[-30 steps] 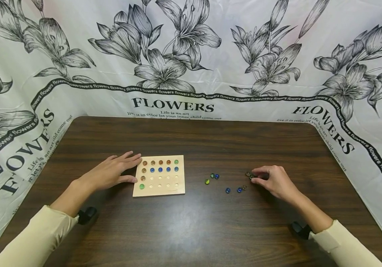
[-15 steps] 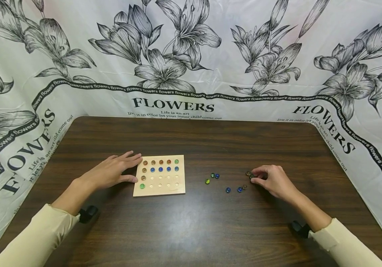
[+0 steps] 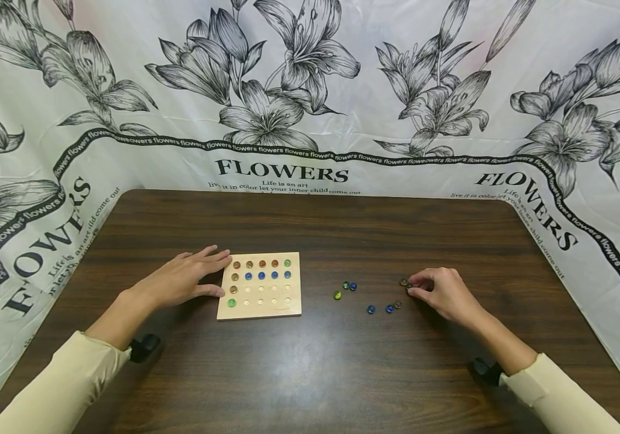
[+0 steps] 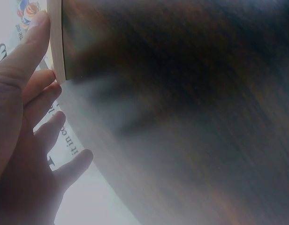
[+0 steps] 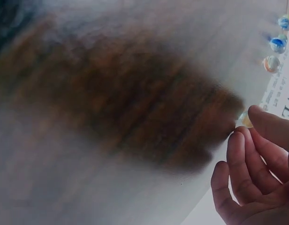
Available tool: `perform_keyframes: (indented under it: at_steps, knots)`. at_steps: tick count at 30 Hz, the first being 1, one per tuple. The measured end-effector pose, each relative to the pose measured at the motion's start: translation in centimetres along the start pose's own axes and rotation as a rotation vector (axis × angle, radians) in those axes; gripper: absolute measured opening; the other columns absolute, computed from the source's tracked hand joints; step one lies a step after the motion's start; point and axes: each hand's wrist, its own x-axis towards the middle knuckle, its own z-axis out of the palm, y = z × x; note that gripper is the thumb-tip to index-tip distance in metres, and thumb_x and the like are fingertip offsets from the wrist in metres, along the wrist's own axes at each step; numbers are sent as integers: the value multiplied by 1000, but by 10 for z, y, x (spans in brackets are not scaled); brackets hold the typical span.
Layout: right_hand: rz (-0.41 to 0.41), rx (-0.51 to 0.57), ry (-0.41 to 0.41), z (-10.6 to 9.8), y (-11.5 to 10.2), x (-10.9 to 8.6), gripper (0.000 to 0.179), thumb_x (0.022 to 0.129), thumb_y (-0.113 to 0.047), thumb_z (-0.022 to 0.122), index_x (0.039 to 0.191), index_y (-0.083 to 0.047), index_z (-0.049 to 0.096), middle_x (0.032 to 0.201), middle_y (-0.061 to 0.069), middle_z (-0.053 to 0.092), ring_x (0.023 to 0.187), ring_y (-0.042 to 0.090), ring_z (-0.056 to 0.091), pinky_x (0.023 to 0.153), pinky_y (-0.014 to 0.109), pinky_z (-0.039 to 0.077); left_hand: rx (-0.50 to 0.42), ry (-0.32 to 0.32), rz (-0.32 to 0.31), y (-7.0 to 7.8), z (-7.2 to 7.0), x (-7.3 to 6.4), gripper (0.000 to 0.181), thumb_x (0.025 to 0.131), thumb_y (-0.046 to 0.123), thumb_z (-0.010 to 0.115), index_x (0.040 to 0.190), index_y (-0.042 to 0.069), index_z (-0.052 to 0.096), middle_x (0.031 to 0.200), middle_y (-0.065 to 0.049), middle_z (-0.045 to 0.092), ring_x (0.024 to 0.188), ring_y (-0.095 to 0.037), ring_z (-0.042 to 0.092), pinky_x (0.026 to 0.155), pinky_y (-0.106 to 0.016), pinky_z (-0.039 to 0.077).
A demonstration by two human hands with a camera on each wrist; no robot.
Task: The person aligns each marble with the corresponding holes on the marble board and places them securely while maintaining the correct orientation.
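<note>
My left hand [image 3: 182, 280] rests at the left side of a pale wooden board [image 3: 266, 310], fingers extended, with fingertips at its upper left corner and the thumb by its left edge. Glass marbles fill the two back rows of hollows; one brown marble [image 3: 233, 289] and one green marble [image 3: 232, 302] sit in the left column further forward. Over on the right, my right hand [image 3: 447, 295] pinches a dark marble [image 3: 410, 286] between thumb and fingers at table level. Right beside it lies a brown marble [image 3: 403, 282]. The right wrist view shows a yellowish marble [image 5: 246, 120] at the fingertips.
Between board and right hand lie loose marbles: a yellow-green marble [image 3: 337, 295], a green marble [image 3: 346, 285], several blue marbles [image 3: 371, 309] and a clear brownish marble [image 3: 397, 305]. All stand on a dark wooden table [image 3: 310, 374]. A flower-printed cloth [image 3: 423, 175] hangs behind it.
</note>
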Motion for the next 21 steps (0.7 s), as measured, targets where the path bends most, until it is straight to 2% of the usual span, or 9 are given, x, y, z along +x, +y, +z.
perform_keyframes:
  at_steps: [14, 21]
  knots:
    - [-3, -23, 5, -7, 2, -1, 9, 83, -4, 80, 91, -3, 77, 83, 0, 72, 71, 11, 66, 63, 29, 54, -4, -3, -3, 0, -1, 1, 72, 94, 44, 66, 150, 4, 44, 155, -15, 40, 145, -43, 27, 106, -72, 26]
    - [-10, -6, 21, -11, -2, 2, 10, 83, -3, 79, 93, -4, 77, 87, 2, 73, 75, 13, 67, 65, 33, 56, 7, 7, 11, 2, -1, 0, 72, 94, 46, 64, 149, 3, 45, 154, -16, 42, 144, -44, 29, 104, -71, 29]
